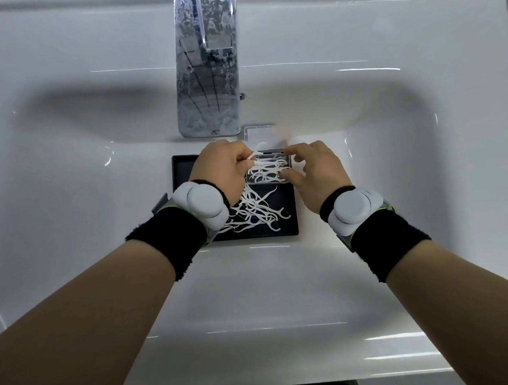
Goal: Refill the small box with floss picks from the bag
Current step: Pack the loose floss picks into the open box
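A small clear box point(267, 168) sits at the far right corner of a black tray point(181, 170) inside the sink, its lid point(258, 131) tipped open behind it. White floss picks fill the box. More loose floss picks point(256, 213) lie in a heap on the tray's near half. My left hand point(223, 170) pinches a floss pick point(251, 159) at the box's left edge. My right hand point(314, 169) rests against the box's right side, thumb at its near corner, fingers spread. No bag is in view.
A chrome faucet point(207, 65) rises behind the tray, its spout just above the box lid. The white sink basin point(93, 180) surrounds the tray, and its front rim point(259, 359) runs below my forearms. Both wrists wear black bands with white sensors.
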`<action>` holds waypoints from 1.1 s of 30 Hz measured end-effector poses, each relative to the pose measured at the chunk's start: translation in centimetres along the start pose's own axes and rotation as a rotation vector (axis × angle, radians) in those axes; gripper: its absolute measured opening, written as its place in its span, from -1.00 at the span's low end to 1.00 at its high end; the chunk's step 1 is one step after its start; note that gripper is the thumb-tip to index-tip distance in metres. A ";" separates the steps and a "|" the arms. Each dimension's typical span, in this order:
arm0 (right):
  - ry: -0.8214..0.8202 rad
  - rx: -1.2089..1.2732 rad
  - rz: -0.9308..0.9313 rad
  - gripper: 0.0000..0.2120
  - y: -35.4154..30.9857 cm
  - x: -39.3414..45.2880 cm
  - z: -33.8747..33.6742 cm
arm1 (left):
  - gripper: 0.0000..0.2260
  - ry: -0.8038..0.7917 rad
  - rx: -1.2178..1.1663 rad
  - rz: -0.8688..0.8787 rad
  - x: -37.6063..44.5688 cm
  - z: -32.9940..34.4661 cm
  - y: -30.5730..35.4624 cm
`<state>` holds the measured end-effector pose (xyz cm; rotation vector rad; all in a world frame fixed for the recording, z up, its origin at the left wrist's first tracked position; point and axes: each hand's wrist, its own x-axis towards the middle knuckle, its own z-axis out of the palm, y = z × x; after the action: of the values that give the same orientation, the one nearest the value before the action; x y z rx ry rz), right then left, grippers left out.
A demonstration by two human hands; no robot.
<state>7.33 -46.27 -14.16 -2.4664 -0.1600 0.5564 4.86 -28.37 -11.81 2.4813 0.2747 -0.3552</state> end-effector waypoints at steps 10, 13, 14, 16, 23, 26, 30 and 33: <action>-0.031 0.038 0.002 -0.68 0.8 0.3 -0.1 | -0.79 -0.109 0.185 0.128 1.5 2.5 1.1; -0.035 0.023 -0.002 -0.70 0.6 0.4 -0.1 | -0.74 -0.086 0.160 0.134 1.3 2.5 0.8; -0.038 0.013 -0.003 -0.71 0.6 0.5 -0.1 | -0.74 -0.079 0.157 0.134 1.3 2.4 0.7; -0.046 -0.015 -0.002 -0.75 0.4 0.6 0.0 | -0.76 -0.046 0.170 0.140 1.2 2.3 0.4; -0.051 -0.142 0.004 -0.84 -0.4 1.1 0.0 | -0.84 -0.057 0.191 0.074 1.2 2.2 0.0; -0.044 -0.186 -0.006 -0.82 -0.8 1.0 0.0 | -0.84 -0.049 0.202 0.073 1.2 1.7 0.0; -0.042 -0.153 -0.003 -0.83 -0.6 0.9 0.0 | -0.84 -0.017 0.142 0.061 1.0 1.3 0.0; -0.045 -0.077 0.005 -0.78 -0.4 0.6 0.1 | -0.85 0.011 0.011 0.011 0.9 1.7 0.6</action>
<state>7.87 -45.77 -14.24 -2.5301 -0.1972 0.6190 5.56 -29.71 -13.10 2.4949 0.2648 -0.3397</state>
